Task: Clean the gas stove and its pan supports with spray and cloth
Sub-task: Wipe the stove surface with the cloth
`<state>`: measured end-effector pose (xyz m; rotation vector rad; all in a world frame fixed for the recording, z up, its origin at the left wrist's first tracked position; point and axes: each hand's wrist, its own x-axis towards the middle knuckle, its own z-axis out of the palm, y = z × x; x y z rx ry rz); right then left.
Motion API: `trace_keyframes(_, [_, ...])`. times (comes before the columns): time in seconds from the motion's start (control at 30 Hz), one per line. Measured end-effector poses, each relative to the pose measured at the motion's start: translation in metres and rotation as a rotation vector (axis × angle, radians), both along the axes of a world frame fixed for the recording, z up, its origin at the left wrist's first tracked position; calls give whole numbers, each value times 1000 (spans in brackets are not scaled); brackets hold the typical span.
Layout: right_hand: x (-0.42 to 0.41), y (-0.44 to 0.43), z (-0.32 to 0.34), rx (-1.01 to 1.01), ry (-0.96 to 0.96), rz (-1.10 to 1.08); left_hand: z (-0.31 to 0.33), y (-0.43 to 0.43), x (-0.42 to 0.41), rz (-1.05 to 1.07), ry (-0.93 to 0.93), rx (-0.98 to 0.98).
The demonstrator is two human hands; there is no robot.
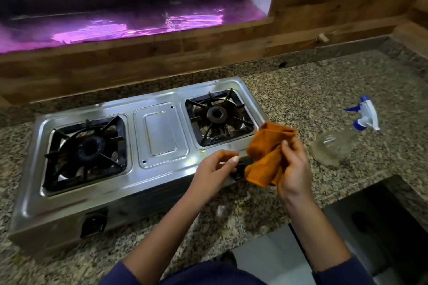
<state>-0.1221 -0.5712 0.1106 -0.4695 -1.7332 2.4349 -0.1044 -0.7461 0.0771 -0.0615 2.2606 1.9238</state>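
Note:
A steel two-burner gas stove [159,132] sits on the granite counter, a black pan support on the left burner [86,149] and another on the right burner [218,117]. My right hand [295,166] grips a crumpled orange cloth [266,152] over the stove's front right corner. My left hand [216,165] hovers just left of the cloth with fingers curled and thumb near forefinger, holding nothing I can make out. A clear spray bottle [335,143] with a white and blue trigger head lies tilted on the counter to the right of the stove.
The granite counter [324,90] extends right and back to a wood-panelled wall. A sink recess [379,222] opens at the front right. Black control knobs [93,224] are on the stove's front face. A purple-lined window sill [129,23] runs behind.

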Motion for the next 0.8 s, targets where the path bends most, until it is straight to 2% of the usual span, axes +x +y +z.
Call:
trace_keyframes(0.1, [11, -31, -6, -287, -97, 83, 2, -5, 1, 2, -3, 64])
trace_keyframes(0.23, [27, -57, -4, -414, -138, 195, 1, -24, 9, -52, 5, 97])
trace_keyframes(0.3, [30, -59, -5, -344, -119, 236, 0, -29, 14, -48, -4, 132])
trace_keyframes(0.4, [32, -59, -5, -73, -107, 255, -3, -34, 20, -28, -21, 189])
trace_keyframes(0.47, [33, -58, -5, 38, -122, 261, -2, -33, 25, -41, -71, 232])
trace_keyframes(0.6, [38, -64, -13, 72, -196, 296, 0, -29, 36, -60, -249, 334])
trace_keyframes(0.67, [41, -69, -21, 108, -261, 316, 1, -29, 42, -79, -261, 321])
trace_keyframes(0.73, [42, -76, -30, 162, -293, 345, -1, -33, 46, -16, -258, 313])
trace_keyframes(0.8, [40, -81, -36, 263, -278, 375, -4, -40, 49, 153, -250, 317])
